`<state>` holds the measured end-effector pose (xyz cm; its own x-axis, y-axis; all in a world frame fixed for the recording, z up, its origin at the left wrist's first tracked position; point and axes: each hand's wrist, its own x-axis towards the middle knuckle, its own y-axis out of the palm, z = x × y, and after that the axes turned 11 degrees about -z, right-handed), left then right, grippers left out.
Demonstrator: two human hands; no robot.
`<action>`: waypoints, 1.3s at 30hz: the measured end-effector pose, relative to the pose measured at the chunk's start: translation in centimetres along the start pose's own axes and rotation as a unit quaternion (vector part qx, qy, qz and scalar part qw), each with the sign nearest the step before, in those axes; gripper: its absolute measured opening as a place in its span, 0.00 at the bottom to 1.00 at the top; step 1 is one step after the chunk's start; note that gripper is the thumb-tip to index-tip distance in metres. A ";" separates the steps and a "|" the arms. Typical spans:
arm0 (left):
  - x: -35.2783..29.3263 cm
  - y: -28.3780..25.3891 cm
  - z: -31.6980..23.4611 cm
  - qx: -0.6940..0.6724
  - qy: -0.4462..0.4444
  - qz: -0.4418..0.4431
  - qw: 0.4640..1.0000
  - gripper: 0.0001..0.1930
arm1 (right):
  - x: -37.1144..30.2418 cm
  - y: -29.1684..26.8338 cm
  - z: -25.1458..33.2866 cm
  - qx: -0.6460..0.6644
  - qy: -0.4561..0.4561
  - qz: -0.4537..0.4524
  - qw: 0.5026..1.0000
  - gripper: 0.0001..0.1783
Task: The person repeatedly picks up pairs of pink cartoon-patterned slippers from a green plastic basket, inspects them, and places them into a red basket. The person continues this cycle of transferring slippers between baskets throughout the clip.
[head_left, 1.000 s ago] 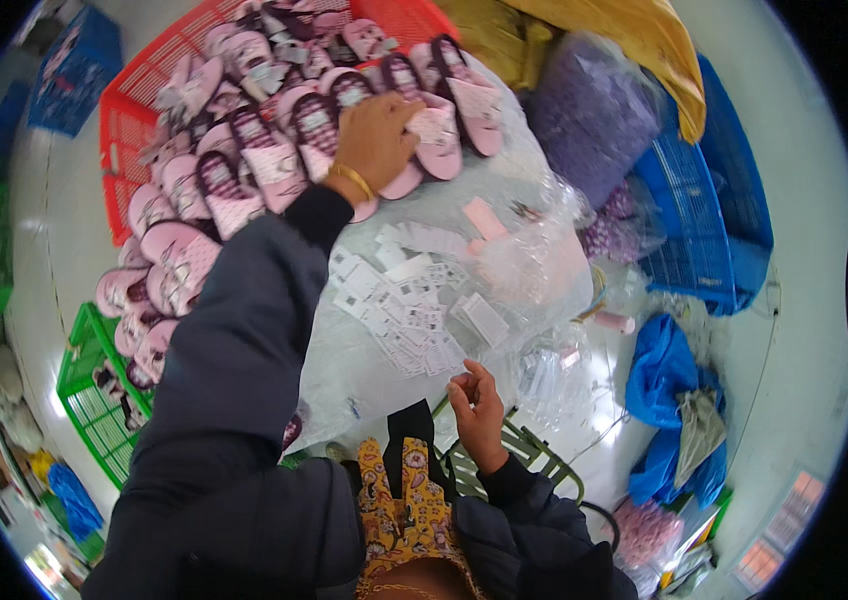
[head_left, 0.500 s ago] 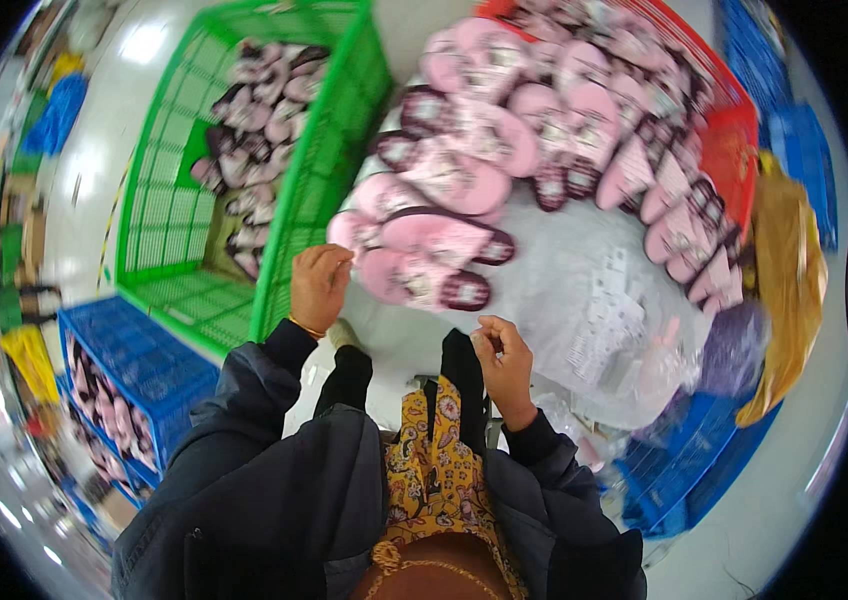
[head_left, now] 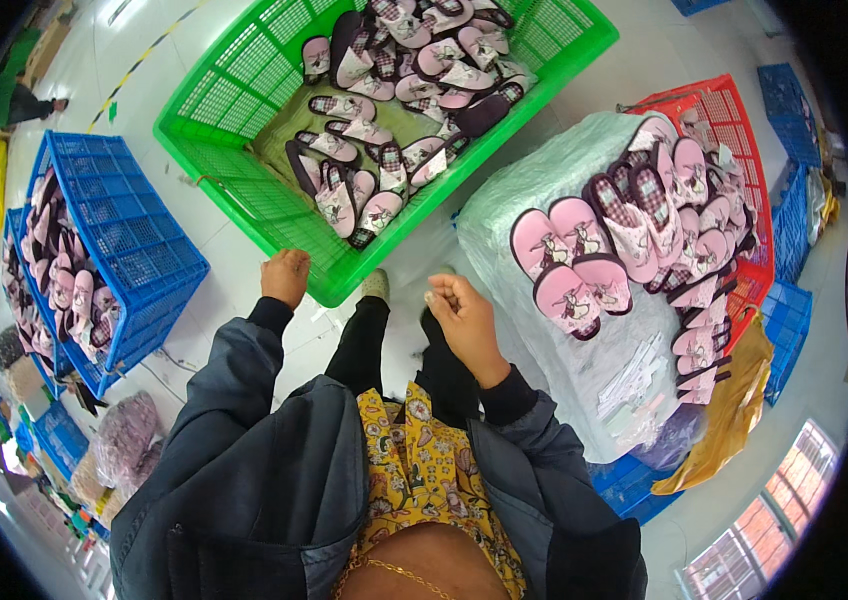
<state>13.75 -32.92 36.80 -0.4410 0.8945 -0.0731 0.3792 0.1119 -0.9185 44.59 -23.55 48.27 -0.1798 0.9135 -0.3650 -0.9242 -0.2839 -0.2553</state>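
My left hand (head_left: 287,277) is curled closed beside the near corner of a green crate (head_left: 244,212), with nothing showing in it. My right hand (head_left: 466,328) hangs between that crate and a large plastic-wrapped bale (head_left: 504,215); its fingers are loosely bent and apart, holding nothing I can see. Pink slippers with dark edging (head_left: 569,300) lie in pairs on the bale, to the right of my right hand. More slippers (head_left: 344,200) are heaped loosely inside the green crate, some with soles up, some showing checked linings.
A red crate (head_left: 752,180) with slippers stands right of the bale. A tan plastic sheet (head_left: 719,425) and a blue crate (head_left: 629,485) sit by its near end. At left, blue crates (head_left: 139,250) hold more slippers. A clear bag (head_left: 129,440) lies behind them.
My view has swung left, bringing the green crate ahead of me and the bale to my right. Both hands have come away from beside the slippers on the bale.
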 end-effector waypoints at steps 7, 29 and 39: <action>4.0 0.7 3.7 0.091 0.037 -0.030 0.995 0.04 | 9.7 4.4 0.0 -0.040 -0.051 0.024 0.998 0.13; 12.8 3.2 5.3 0.136 -0.005 0.004 0.991 0.06 | 36.9 23.9 -30.3 -0.350 0.129 0.118 0.920 0.28; 13.2 2.2 6.3 0.015 0.026 0.079 0.996 0.06 | 37.4 23.8 -36.8 -0.437 -0.013 0.104 0.893 0.22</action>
<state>3.62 -23.57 31.33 -0.3352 0.9211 -0.1981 0.4149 -0.0444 -0.9088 28.25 -6.87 -4.37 -0.3354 0.8182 -0.4671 -0.2565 -0.5563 -0.7904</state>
